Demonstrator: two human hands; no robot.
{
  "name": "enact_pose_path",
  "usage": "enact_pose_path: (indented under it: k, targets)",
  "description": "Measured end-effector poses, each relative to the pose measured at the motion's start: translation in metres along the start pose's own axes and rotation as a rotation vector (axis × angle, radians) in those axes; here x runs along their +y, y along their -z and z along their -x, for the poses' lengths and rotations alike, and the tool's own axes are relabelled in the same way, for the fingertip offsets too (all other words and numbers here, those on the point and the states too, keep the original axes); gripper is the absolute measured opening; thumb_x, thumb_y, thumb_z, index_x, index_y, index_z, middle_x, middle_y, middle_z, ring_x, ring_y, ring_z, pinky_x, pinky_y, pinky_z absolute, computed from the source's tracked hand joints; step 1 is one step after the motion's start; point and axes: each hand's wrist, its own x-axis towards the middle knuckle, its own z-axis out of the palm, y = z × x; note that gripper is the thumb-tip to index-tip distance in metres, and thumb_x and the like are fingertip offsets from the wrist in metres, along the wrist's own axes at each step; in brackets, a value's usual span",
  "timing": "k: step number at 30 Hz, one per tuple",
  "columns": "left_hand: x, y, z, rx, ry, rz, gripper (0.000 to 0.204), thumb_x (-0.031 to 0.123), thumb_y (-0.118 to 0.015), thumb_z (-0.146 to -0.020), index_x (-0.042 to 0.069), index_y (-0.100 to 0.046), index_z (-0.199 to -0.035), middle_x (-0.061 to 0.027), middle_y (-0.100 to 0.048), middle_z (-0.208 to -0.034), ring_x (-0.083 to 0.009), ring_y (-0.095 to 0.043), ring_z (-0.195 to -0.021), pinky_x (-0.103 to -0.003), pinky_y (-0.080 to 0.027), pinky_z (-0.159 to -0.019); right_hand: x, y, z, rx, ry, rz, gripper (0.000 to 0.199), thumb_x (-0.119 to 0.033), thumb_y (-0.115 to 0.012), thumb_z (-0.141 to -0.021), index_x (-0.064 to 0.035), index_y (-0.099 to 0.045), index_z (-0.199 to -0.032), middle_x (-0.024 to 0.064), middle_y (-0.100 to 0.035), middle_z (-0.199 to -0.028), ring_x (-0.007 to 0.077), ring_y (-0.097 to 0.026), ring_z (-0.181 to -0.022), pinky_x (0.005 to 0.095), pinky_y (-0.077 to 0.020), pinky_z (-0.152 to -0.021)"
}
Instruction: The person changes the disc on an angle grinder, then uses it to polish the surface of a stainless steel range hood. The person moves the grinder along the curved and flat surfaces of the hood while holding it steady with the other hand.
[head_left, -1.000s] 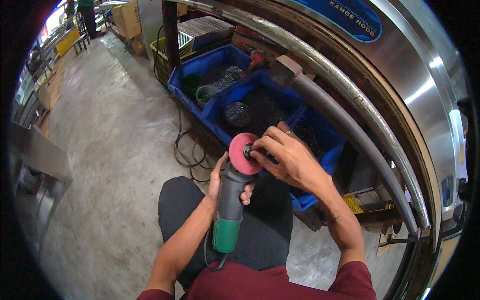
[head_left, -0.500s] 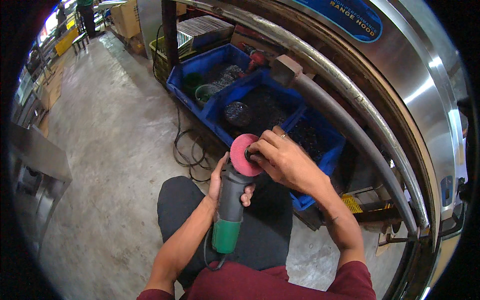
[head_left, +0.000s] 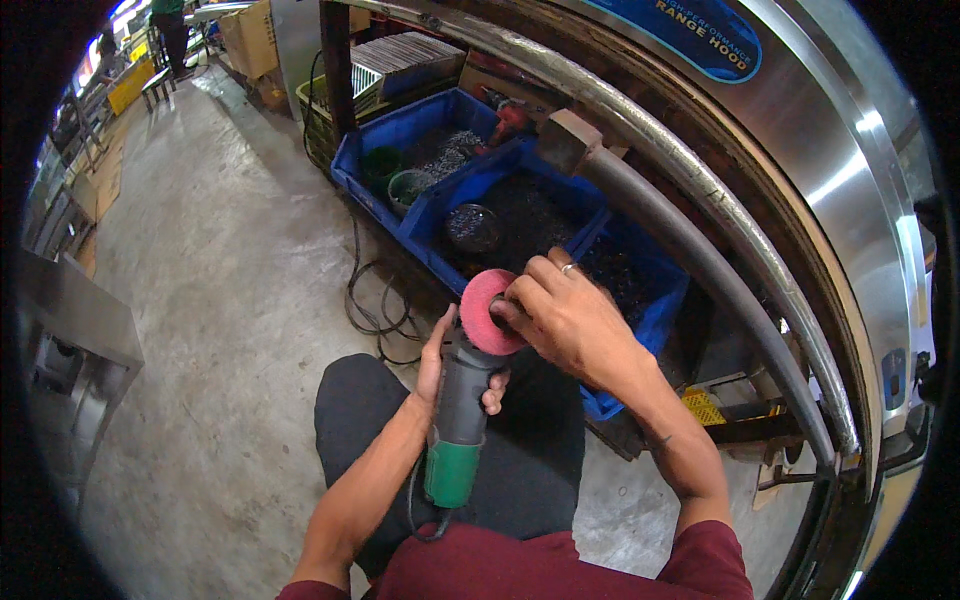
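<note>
An angle grinder (head_left: 464,400) with a dark grey body and a green rear end stands nearly upright above my lap, its pink disc (head_left: 480,318) at the far end. My left hand (head_left: 431,374) is wrapped round the grey body, thumb along the left side and fingertips showing on the right. At the disc's centre, my right hand (head_left: 575,318) pinches a small dark nut (head_left: 497,307), which the fingers mostly cover. A ring sits on one right finger. The grinder's cord loops down near my red shirt.
Blue bins (head_left: 408,228) of small metal parts stand just beyond the disc, under a shelf. Long metal pipes (head_left: 700,220) cross on the right beside a shiny steel hood (head_left: 830,130). A black cable (head_left: 375,310) lies coiled on the floor. A person (head_left: 170,35) stands far left.
My right fingers have shifted slightly at the disc's centre, with the wrist turned a little. The grinder and my left hand stay almost where they were.
</note>
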Motion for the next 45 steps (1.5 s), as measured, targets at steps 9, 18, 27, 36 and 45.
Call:
enact_pose_path:
  k: [9,18,27,36,45]
  targets:
    - [0.000,-0.001,-0.001,0.015,0.017,0.015,0.094,0.094,-0.046,-0.097,0.005,-0.067,-0.120,-0.0205,-0.067,-0.085,-0.0303,-0.063,-0.061,-0.042,-0.056,-0.061,0.001,-0.003,0.002,-0.035,-0.016,0.005,0.020,-0.013,-0.079,-0.097,-0.0049,-0.070,-0.112,0.0143,-0.063,-0.106,0.0377,-0.064,-0.104,0.0481,-0.0577,-0.090]
    - [0.000,-0.002,-0.001,0.021,0.030,0.001,0.094,0.094,-0.046,-0.097,0.006,-0.067,-0.122,-0.0207,-0.067,-0.085,-0.0303,-0.063,-0.061,-0.041,-0.056,-0.060,0.008,0.005,0.003,-0.052,0.070,-0.025,0.019,-0.017,-0.077,-0.098,-0.0019,-0.066,-0.105,0.0170,-0.063,-0.102,0.0404,-0.065,-0.102,0.0495,-0.0577,-0.092]
    - [0.000,0.002,-0.002,0.022,-0.002,-0.031,0.096,0.095,-0.043,-0.097,0.006,-0.068,-0.124,-0.0197,-0.068,-0.084,-0.0298,-0.064,-0.058,-0.043,-0.057,-0.058,0.009,0.009,0.002,-0.055,0.061,-0.042,0.021,-0.017,-0.081,-0.097,-0.0034,-0.068,-0.108,0.0141,-0.063,-0.101,0.0377,-0.064,-0.099,0.0488,-0.0565,-0.088]
    - [-0.001,0.003,-0.002,0.018,0.004,-0.009,0.096,0.094,-0.041,-0.098,0.006,-0.066,-0.127,-0.0215,-0.068,-0.085,-0.0317,-0.064,-0.058,-0.046,-0.058,-0.060,0.008,-0.004,0.005,-0.042,0.048,0.070,0.018,-0.013,-0.082,-0.096,-0.0042,-0.069,-0.106,0.0143,-0.063,-0.102,0.0374,-0.063,-0.099,0.0479,-0.0564,-0.087]
    - [-0.001,0.003,-0.002,-0.021,-0.001,-0.030,0.094,0.093,-0.041,-0.099,0.007,-0.068,-0.126,-0.0214,-0.068,-0.084,-0.0323,-0.066,-0.059,-0.045,-0.059,-0.060,0.007,0.004,0.004,-0.037,0.059,-0.047,0.018,-0.014,-0.080,-0.097,-0.0029,-0.068,-0.105,0.0162,-0.063,-0.102,0.0389,-0.064,-0.101,0.0482,-0.0560,-0.091]
